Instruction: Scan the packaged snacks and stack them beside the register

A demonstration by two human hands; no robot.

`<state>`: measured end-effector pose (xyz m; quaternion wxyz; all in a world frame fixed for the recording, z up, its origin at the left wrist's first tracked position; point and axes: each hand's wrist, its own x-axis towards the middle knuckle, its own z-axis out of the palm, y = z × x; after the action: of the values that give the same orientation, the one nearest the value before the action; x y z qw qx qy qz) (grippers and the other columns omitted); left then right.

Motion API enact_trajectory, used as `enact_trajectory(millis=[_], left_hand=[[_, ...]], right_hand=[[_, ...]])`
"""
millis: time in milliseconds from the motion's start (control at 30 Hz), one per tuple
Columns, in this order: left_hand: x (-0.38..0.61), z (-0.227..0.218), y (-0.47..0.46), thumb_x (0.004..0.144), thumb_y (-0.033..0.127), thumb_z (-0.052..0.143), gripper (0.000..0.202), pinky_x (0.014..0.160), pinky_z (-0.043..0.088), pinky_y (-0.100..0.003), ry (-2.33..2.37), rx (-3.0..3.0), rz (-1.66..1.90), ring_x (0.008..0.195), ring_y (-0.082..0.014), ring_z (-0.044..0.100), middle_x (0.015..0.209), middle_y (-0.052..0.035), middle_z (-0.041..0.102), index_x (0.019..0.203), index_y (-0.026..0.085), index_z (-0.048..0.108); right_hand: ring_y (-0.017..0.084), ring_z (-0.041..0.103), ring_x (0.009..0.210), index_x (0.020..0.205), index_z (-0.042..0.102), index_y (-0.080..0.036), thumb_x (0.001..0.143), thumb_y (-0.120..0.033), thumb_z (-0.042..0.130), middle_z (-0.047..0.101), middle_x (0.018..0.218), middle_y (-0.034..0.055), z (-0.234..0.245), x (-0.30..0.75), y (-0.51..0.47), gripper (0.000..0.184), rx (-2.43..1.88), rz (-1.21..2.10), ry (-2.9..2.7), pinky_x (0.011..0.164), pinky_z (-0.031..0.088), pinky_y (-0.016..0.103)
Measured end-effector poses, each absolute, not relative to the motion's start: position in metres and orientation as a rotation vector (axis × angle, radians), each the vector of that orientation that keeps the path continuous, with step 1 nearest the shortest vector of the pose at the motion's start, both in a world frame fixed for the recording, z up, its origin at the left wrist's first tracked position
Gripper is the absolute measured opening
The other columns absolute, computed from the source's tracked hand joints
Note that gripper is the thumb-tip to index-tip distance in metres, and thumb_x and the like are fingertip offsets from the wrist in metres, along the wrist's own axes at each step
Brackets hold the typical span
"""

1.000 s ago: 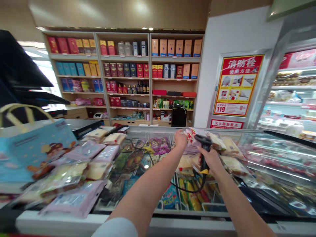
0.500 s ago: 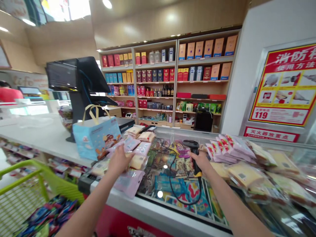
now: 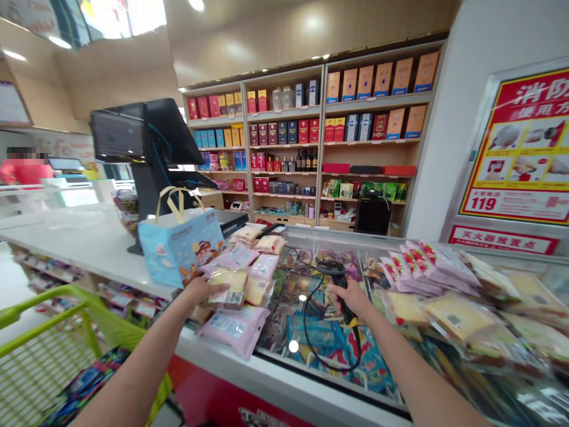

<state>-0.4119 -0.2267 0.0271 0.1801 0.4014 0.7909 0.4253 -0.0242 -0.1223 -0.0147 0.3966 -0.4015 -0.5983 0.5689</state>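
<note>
In the head view my right hand (image 3: 352,301) is wrapped round the handle of a black barcode scanner (image 3: 331,268), whose cable loops down over the glass. My left hand (image 3: 199,295) grips the left edge of a clear-wrapped sandwich (image 3: 229,286); its printed label faces me. Beneath and around it lie more wrapped sandwiches and pale pink packets, among them a pink packet (image 3: 235,330) at the counter's front edge. Just behind my left hand stands a light blue carrier bag (image 3: 166,246) with cream handles.
At the right, pink packets (image 3: 429,267) and wrapped sandwiches (image 3: 462,317) are heaped on the glass-topped case. A green shopping cart (image 3: 84,320) holding colourful packets stands at lower left. Behind the bag is a monitor (image 3: 120,133). A person in red (image 3: 26,172) is far left.
My left hand has moved left and slightly down and now holds a sandwich with its label showing. The scanner in my right hand has shifted slightly left. The view has turned a little left.
</note>
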Motion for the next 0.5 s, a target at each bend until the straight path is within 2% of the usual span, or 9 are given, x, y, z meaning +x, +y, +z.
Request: enact_trajectory(millis=[100,233,367,500], left_hand=[[-0.395,0.043,-0.225,0.047,0.030,0.086,0.040,0.055,0.054,-0.028,2.017,0.989,1.470,0.064,-0.0222,0.068,0.066,-0.0038,0.069,0.075,0.016,0.062],[-0.342,0.061,-0.195,0.056,0.025,0.084,0.043,0.060,0.057,-0.029,1.543,0.885,1.796,0.065,-0.0178,0.068,0.077,-0.0022,0.071,0.090,0.018,0.059],[-0.272,0.058,-0.135,0.065,0.023,0.080,0.041,0.061,0.058,-0.032,1.337,0.846,1.745,0.065,-0.0173,0.068,0.079,-0.0014,0.071,0.098,0.020,0.055],[-0.238,0.022,-0.074,0.064,0.020,0.079,0.041,0.068,0.057,-0.033,1.257,0.870,1.682,0.071,-0.0195,0.069,0.079,-0.0035,0.069,0.097,0.016,0.056]], right_hand=[[0.010,0.047,0.035,0.079,0.049,-0.021,0.065,-0.041,0.068,0.050,0.048,-0.0082,-0.007,-0.022,-0.125,0.031,-1.048,1.433,-1.474,0.037,0.043,0.024],[0.011,0.048,0.037,0.080,0.050,-0.020,0.066,-0.039,0.068,0.050,0.049,-0.0081,-0.001,-0.025,-0.126,0.029,-1.046,1.439,-1.405,0.037,0.043,0.024],[0.010,0.047,0.036,0.076,0.050,-0.020,0.066,-0.040,0.069,0.050,0.048,-0.0081,-0.002,-0.025,-0.126,0.029,-1.027,1.439,-1.397,0.038,0.043,0.024],[0.010,0.046,0.036,0.074,0.050,-0.021,0.065,-0.043,0.069,0.050,0.048,-0.0076,0.000,-0.022,-0.126,0.030,-1.012,1.438,-1.401,0.037,0.043,0.024]])
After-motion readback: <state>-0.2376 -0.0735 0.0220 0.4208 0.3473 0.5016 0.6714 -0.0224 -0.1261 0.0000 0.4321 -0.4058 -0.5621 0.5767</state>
